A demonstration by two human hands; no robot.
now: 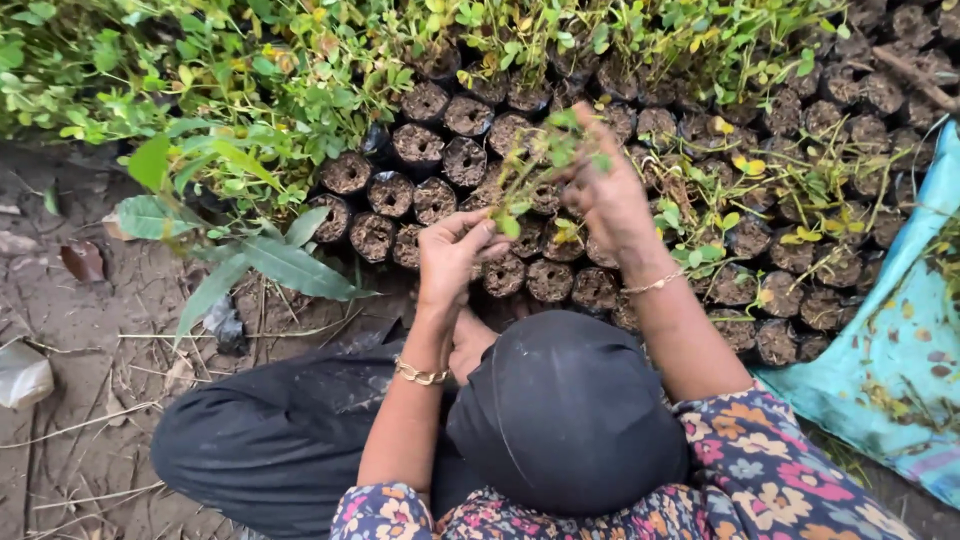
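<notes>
My left hand (452,252) and my right hand (608,195) are raised over rows of small black nursery bags (420,145) filled with soil. Both hold one thin green seedling (535,165) with small leaves. My right hand grips its upper part, and the fingers of my left hand pinch its lower stem. Each wrist wears a gold bracelet. Right under the hands, the soil bags (550,280) have no plants in them.
Leafy seedlings (250,90) fill the bags at the back and left; yellowing ones (790,190) stand at right. A blue tarp (900,340) lies at the right edge. Bare dirt with dry leaves (80,300) is at left. Black cloth (280,430) covers my lap.
</notes>
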